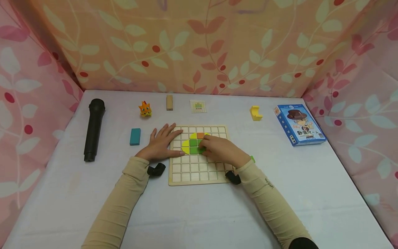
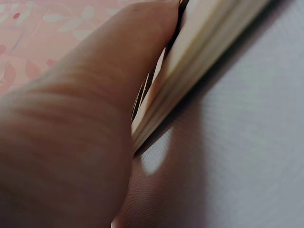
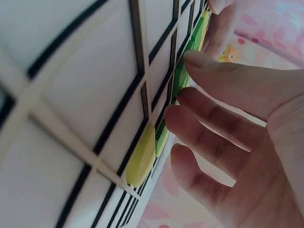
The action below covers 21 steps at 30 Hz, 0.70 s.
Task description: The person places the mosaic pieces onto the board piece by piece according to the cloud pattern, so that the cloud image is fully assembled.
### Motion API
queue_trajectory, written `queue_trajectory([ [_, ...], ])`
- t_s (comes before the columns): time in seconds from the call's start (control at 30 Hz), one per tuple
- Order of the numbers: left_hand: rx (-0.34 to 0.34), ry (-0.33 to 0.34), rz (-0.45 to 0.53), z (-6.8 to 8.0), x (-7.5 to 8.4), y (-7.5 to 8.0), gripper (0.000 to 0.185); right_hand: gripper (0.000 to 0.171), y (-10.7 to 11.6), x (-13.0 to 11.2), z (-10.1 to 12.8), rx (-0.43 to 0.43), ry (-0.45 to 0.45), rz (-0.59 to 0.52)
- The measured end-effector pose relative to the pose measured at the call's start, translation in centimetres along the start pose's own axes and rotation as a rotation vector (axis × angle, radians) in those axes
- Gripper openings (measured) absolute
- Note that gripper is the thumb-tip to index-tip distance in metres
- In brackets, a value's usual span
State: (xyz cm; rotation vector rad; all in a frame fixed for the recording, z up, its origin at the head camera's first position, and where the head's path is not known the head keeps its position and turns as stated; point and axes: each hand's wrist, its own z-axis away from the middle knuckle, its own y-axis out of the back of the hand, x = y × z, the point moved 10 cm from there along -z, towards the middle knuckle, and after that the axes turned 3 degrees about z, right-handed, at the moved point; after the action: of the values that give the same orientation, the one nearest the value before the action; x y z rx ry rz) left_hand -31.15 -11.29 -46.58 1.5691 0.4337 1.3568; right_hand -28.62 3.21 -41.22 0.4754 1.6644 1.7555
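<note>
One grid board (image 1: 199, 174), one green block (image 1: 193, 146), two hands touching

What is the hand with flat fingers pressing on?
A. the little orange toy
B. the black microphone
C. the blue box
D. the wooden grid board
D: the left hand lies flat on the left edge of the wooden grid board, well apart from the other things.

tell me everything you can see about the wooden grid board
The wooden grid board is a pale, flat square tray of small square cells, lying flat on the white tablecloth. Yellow, green and orange pieces sit in its upper middle cells. The left hand rests flat on its left edge; the right hand touches the green pieces.
</note>
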Motion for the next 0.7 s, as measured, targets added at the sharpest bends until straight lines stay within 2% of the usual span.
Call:
queue_trajectory([
  [0.13,0.002,0.003,-0.009,0.0,-0.1,0.0,0.090,0.020,0.9,1.0,0.7,0.010,-0.035,-0.003],
  [0.27,-0.003,0.011,-0.015,-0.1,-0.1,-0.1,0.091,0.024,1.6,3.3,2.3,0.000,-0.122,-0.034],
  [0.47,-0.006,0.009,-0.006,0.0,0.0,0.0,0.090,0.027,1.9,7.6,5.9,-0.048,-0.296,-0.084],
  [0.63,-0.004,0.011,0.001,0.0,0.0,0.1,0.091,0.029,1.4,10.4,9.0,-0.088,-0.378,-0.106],
  [0.7,-0.003,0.010,0.002,-0.1,-0.1,0.0,0.091,0.030,1.1,11.2,10.2,-0.103,-0.385,-0.126],
])
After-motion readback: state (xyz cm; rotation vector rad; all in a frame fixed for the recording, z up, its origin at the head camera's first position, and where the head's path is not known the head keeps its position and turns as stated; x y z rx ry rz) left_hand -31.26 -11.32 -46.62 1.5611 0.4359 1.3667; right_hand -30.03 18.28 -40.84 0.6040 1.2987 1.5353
